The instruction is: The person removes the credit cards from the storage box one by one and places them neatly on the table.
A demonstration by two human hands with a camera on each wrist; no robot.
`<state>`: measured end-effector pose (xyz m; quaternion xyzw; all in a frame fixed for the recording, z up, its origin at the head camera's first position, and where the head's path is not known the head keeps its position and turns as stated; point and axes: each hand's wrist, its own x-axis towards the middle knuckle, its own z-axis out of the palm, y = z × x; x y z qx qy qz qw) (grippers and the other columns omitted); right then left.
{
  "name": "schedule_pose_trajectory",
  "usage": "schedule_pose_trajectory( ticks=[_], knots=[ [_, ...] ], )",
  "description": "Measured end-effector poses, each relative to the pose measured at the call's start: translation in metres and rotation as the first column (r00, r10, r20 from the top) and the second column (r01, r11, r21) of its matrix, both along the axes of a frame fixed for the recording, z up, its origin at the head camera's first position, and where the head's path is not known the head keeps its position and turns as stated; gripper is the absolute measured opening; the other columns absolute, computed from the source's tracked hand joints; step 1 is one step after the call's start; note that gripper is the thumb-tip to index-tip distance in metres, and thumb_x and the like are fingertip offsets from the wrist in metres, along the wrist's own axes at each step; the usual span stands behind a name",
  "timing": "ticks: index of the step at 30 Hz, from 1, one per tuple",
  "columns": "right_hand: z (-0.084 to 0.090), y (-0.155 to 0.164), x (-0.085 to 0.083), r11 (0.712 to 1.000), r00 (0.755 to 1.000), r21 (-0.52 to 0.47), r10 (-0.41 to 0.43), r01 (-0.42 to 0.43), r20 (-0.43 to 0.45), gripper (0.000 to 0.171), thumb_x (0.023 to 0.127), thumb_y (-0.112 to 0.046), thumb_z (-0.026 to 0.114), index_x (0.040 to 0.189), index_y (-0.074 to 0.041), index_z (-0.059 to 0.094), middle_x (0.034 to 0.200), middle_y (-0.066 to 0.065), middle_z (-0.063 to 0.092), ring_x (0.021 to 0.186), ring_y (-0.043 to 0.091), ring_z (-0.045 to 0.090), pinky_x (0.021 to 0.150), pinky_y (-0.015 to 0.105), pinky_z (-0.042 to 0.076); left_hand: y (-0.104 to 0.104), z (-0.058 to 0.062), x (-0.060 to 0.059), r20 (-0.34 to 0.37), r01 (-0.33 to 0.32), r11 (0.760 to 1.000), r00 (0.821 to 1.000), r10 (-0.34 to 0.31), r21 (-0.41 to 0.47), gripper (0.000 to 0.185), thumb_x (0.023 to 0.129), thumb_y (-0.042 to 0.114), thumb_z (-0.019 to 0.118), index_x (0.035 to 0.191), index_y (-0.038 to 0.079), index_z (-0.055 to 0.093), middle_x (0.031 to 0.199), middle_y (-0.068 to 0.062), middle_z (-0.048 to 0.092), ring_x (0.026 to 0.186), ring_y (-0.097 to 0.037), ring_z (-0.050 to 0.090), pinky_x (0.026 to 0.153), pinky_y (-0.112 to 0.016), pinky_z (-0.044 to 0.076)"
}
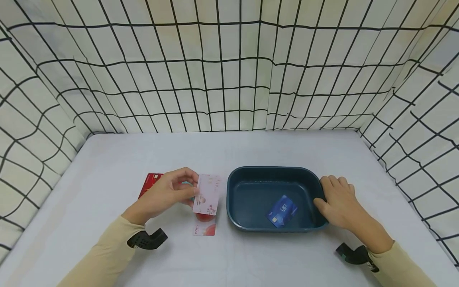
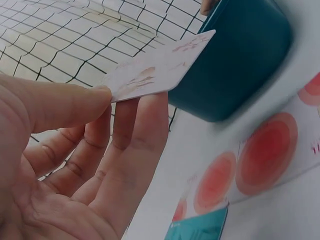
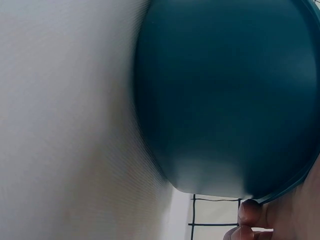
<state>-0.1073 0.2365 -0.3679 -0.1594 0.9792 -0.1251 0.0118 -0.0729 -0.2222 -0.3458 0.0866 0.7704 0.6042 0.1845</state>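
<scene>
Between thumb and fingers, my left hand point(image 1: 163, 195) pinches a pale pink card point(image 1: 208, 193) with VIP lettering and a small flower print. The card is raised and overlaps a white card with red circles point(image 1: 205, 229) lying on the table. Part of a red card point(image 1: 150, 182) shows behind that hand, and a teal card point(image 2: 200, 226) appears low in the left wrist view. My right hand point(image 1: 338, 203) grips the right rim of a dark blue plastic tub point(image 1: 247, 207), thumb over its edge. Inside the tub lies a blue VIP card point(image 1: 282, 211), turned at an angle.
A white cloth point(image 1: 272, 259) covers the table. White panels with black netting point(image 1: 229, 75) enclose the back and both sides. Each wrist carries a black camera mount, the left one point(image 1: 148, 240) close above the cloth.
</scene>
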Motion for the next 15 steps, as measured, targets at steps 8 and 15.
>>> schedule_pose_trajectory(
  ticks=[8, 15],
  knots=[
    [0.002, 0.0, -0.001, 1.0, 1.0, 0.014, -0.005, 0.005, 0.009, 0.023, 0.089, -0.022, 0.057, 0.101, -0.003, 0.051, 0.091, 0.009, 0.048, 0.086, 0.028, 0.035, 0.072, 0.039, 0.023, -0.016, -0.007, 0.004, 0.011, -0.028, 1.0, 1.0, 0.028, -0.009, 0.027, 0.099, 0.018, 0.069, 0.117, 0.004, 0.055, 0.119, -0.018, 0.064, 0.096, -0.027, 0.074, 0.083, -0.041, 0.065],
    [0.002, 0.0, -0.001, 1.0, 1.0, 0.011, -0.01, 0.01, 0.008, 0.023, 0.089, -0.023, 0.058, 0.101, -0.003, 0.052, 0.091, 0.009, 0.049, 0.086, 0.028, 0.036, 0.072, 0.039, 0.023, -0.03, -0.01, 0.007, 0.017, -0.067, 0.998, 0.998, 0.067, -0.011, 0.029, 0.098, 0.018, 0.07, 0.118, 0.002, 0.055, 0.115, -0.014, 0.063, 0.097, -0.028, 0.073, 0.082, -0.04, 0.065]
  ],
)
